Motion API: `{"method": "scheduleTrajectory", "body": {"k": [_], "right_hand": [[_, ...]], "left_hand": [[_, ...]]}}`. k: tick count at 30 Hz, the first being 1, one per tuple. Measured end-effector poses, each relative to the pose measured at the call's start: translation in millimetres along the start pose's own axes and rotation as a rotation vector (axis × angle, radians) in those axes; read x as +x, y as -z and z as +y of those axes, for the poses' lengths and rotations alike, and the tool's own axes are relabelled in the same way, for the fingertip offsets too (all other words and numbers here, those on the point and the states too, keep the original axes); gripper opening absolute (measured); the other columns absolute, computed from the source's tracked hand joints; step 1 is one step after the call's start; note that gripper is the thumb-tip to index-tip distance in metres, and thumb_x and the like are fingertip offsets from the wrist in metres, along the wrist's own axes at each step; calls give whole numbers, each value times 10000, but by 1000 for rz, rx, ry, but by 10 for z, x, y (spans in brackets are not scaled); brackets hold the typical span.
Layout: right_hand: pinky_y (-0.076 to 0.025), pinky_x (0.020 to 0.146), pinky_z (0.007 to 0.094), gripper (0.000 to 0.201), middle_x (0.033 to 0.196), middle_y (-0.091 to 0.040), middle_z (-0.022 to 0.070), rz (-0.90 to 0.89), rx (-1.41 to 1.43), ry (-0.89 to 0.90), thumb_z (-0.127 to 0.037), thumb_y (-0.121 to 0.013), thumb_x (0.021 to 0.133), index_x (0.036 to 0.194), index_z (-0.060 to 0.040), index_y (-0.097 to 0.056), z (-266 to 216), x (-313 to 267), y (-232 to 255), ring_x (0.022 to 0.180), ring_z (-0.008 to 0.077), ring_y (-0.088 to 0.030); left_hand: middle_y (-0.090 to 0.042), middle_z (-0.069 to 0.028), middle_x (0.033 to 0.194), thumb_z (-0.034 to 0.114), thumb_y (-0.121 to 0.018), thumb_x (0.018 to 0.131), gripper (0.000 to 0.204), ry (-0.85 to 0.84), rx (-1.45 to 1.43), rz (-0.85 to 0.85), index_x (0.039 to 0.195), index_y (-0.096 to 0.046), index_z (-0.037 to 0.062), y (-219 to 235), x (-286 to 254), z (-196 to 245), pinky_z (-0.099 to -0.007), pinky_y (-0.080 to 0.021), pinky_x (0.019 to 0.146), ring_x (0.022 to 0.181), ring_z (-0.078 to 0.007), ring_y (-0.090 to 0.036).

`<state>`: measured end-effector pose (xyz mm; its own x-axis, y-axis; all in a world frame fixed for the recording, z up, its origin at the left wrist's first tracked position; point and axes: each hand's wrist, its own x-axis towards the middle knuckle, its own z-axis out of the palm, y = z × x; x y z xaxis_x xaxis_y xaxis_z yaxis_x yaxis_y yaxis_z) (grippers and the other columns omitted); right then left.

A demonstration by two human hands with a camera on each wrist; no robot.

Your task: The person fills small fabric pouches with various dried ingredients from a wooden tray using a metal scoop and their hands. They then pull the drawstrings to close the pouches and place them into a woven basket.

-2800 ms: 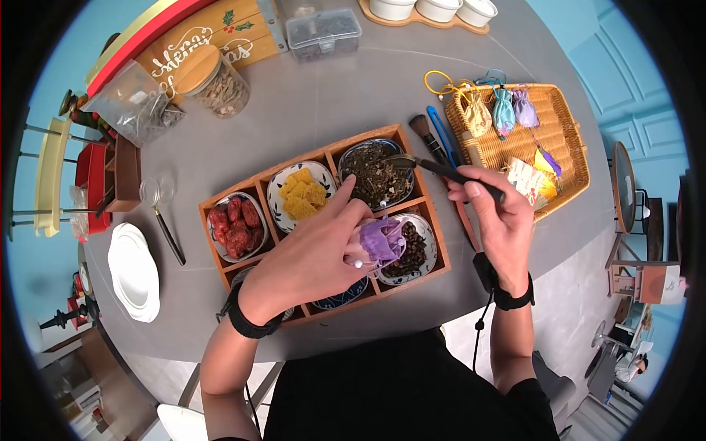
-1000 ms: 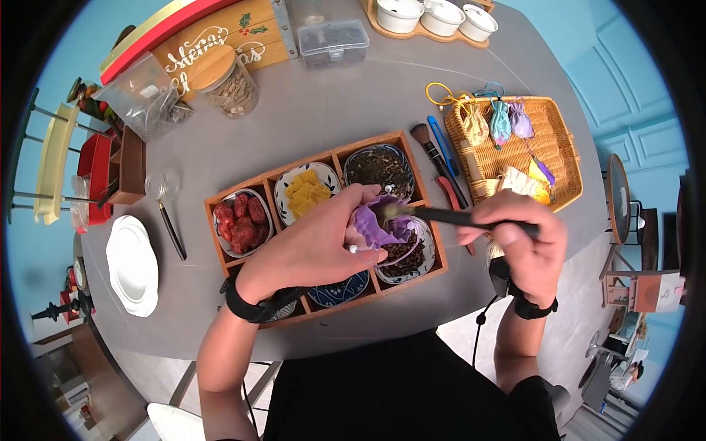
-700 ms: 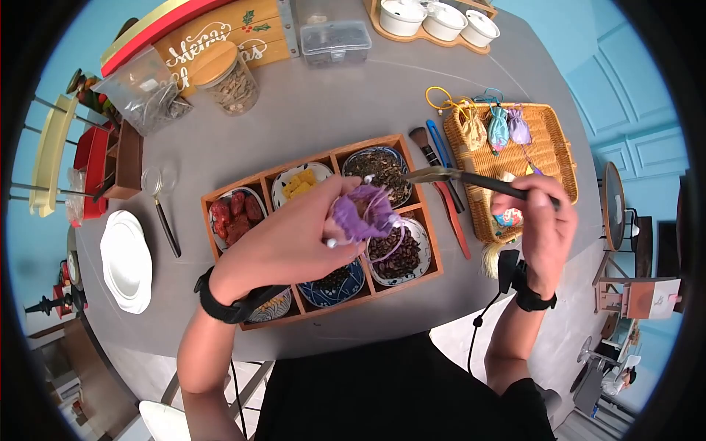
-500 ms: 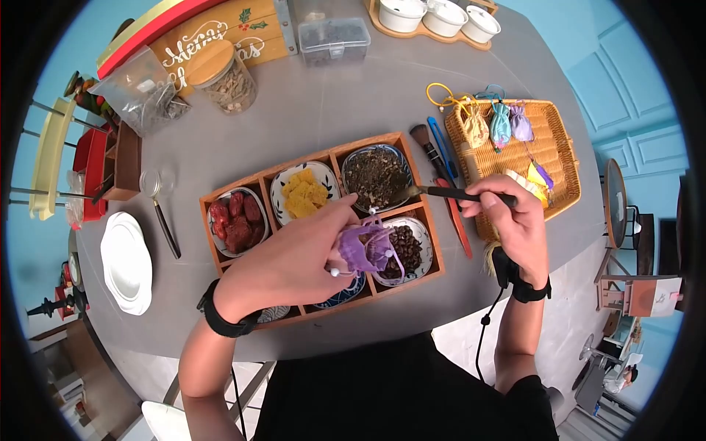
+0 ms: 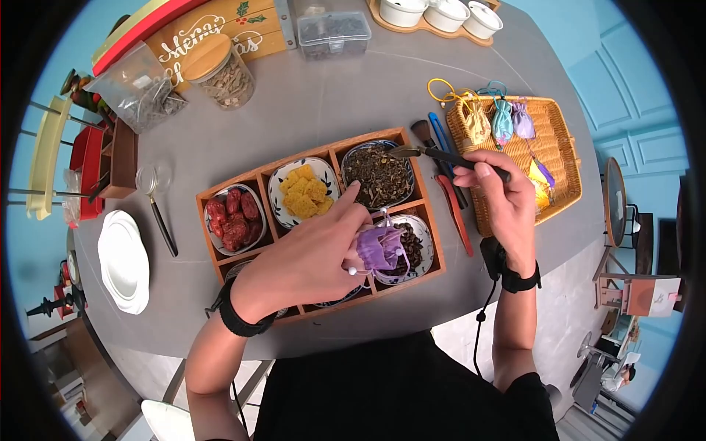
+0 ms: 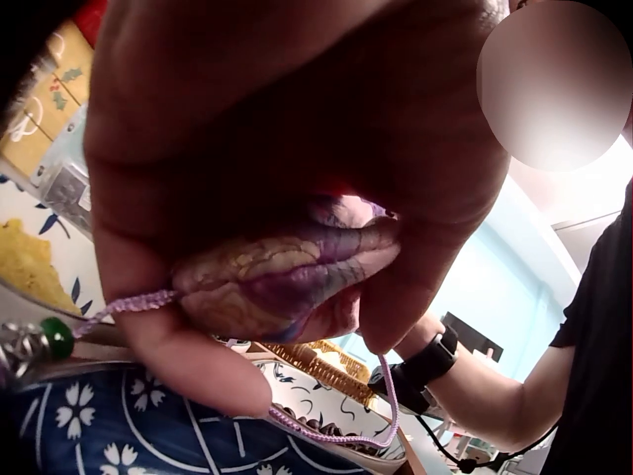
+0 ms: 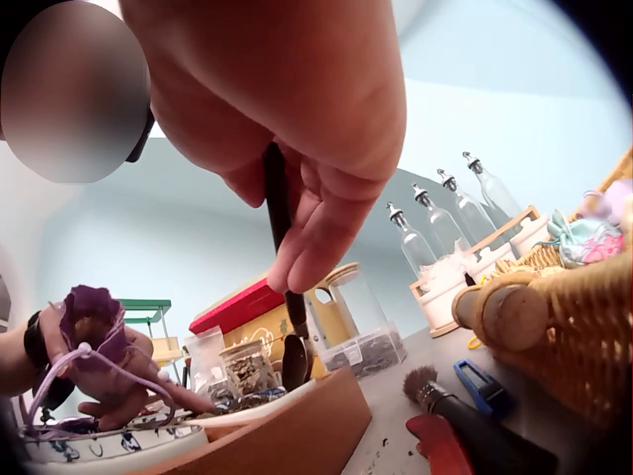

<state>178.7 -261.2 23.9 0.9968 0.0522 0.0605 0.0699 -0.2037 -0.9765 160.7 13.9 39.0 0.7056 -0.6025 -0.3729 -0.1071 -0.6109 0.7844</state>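
Observation:
My left hand (image 5: pixel 298 257) grips a purple drawstring pouch (image 5: pixel 381 248), its ruffled mouth open and facing up, above the front right of a divided wooden tray (image 5: pixel 250 179). The left index finger points over the dried herbs (image 5: pixel 375 176). My right hand (image 5: pixel 504 192) holds a spoon (image 5: pixel 450 157) by its black handle, with the bowl at the herb dish's upper right rim. In the right wrist view the spoon (image 7: pixel 280 213) points down beside the tray wall. A pale cord (image 6: pixel 394 396) loops from the pouch in the left wrist view.
Red dates (image 5: pixel 235 220), yellow pieces (image 5: pixel 303 192) and dark beans (image 5: pixel 409 250) fill other dishes. Right of the tray lie a brush (image 5: pixel 425 136), a blue cutter (image 5: pixel 440 132) and a red-handled tool (image 5: pixel 454 213). A wicker basket (image 5: pixel 562 147) holds small pouches. A white dish (image 5: pixel 123 261) stands left.
The spoon moved from the herbs to the pouch's mouth, then back right to the herbs. Since half a second ago its bowl has shifted up to the dish's far rim. The pouch stays in my left hand.

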Motion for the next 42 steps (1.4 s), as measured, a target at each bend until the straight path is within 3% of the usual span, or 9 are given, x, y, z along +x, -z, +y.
{"method": "scheduleTrajectory", "body": {"k": [4, 6, 15, 25, 31, 36, 42], "right_hand": [[-550, 786, 254, 215, 928, -713, 123, 46, -23, -2, -86, -592, 988, 1142, 60, -625, 63, -123, -79, 864, 135, -687], [-554, 741, 252, 211, 878, -718, 114, 35, -226, 68, -90, -595, 987, 1128, 64, -630, 41, -179, -105, 827, 132, -693], [-559, 690, 248, 217, 825, -721, 135, 108, 8, -82, -122, -581, 1000, 1081, 74, -628, 139, -192, -225, 741, 147, -701], [-566, 601, 273, 334, 767, -707, 169, 193, 264, -245, -225, -509, 1039, 1045, 96, -602, 262, -70, -172, 604, 180, -677], [-568, 557, 282, 349, 749, -704, 172, 267, 293, -233, -239, -491, 1044, 1002, 83, -621, 276, -58, -100, 568, 189, -669], [-561, 547, 274, 357, 735, -698, 163, 298, 314, -174, -254, -481, 1048, 998, 70, -620, 185, -37, -37, 547, 185, -657], [-567, 530, 277, 345, 732, -700, 178, 330, 297, -76, -229, -481, 1048, 989, 80, -623, -54, -60, 124, 534, 198, -658]], "left_hand": [[-242, -355, 1521, 77, -692, 777, 438, 8, 37, -4, 1167, -506, 2, -38, 8, -6, -415, -497, 843, 921, -384, -678], [-253, -358, 1516, 90, -693, 781, 434, -18, 49, -10, 1163, -507, 2, -24, 25, -2, -417, -495, 846, 906, -380, -682], [-272, -368, 1499, 117, -696, 772, 442, -48, 39, -30, 1154, -517, -14, -12, 191, 46, -423, -497, 833, 1018, -443, -617], [-286, -325, 1518, 125, -706, 786, 421, -81, 24, -23, 1135, -521, -19, -55, 272, 24, -433, -496, 830, 980, -432, -629], [-395, -224, 1489, 118, -756, 796, 553, -67, -94, -7, 1250, -469, -14, 17, 130, 27, -369, -539, 850, 995, -323, -662], [-505, -160, 1359, 164, -791, 813, 794, 13, -275, 25, 1460, -351, 25, 38, 86, 38, -340, -540, 866, 995, -225, -658], [-588, -134, 1253, 175, -784, 829, 796, 37, -393, 46, 1476, -343, 30, 35, 88, -13, -303, -520, 851, 979, -166, -660]]}}
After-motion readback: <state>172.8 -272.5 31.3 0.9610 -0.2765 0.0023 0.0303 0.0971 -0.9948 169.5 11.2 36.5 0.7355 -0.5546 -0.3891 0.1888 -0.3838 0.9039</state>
